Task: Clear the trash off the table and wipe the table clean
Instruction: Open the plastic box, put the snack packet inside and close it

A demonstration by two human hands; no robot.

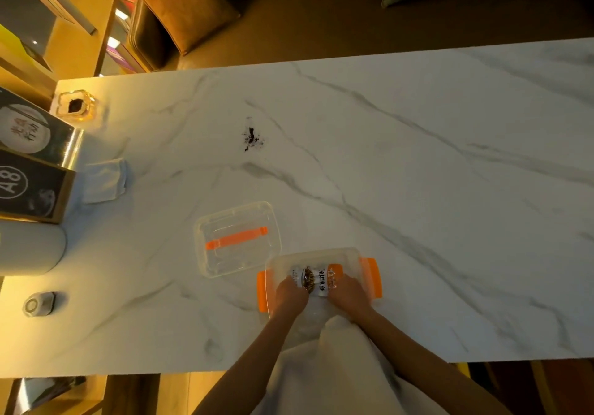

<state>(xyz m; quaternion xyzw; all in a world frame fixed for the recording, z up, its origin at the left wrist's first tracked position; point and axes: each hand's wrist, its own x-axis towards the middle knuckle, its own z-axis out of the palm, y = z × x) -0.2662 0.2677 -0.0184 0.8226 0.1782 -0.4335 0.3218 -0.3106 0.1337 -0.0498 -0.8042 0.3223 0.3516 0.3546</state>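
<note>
Head view: you are holding a printed packet (316, 280) inside the clear bin (322, 251), near your edge of the surface (418, 189). If you are pushing unevenly, that light bin could be skidding or tipping toward you, and the packet could be springing back out. Your left hand (291, 293) and right hand (348, 292) are each curling a closed grip round one end of the packet.

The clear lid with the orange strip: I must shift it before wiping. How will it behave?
The lid looks like thin clear plastic, so probably light and slightly bendy. Lying flat on the smooth marble table, it would likely slide when pushed, not roll or tip.
</note>
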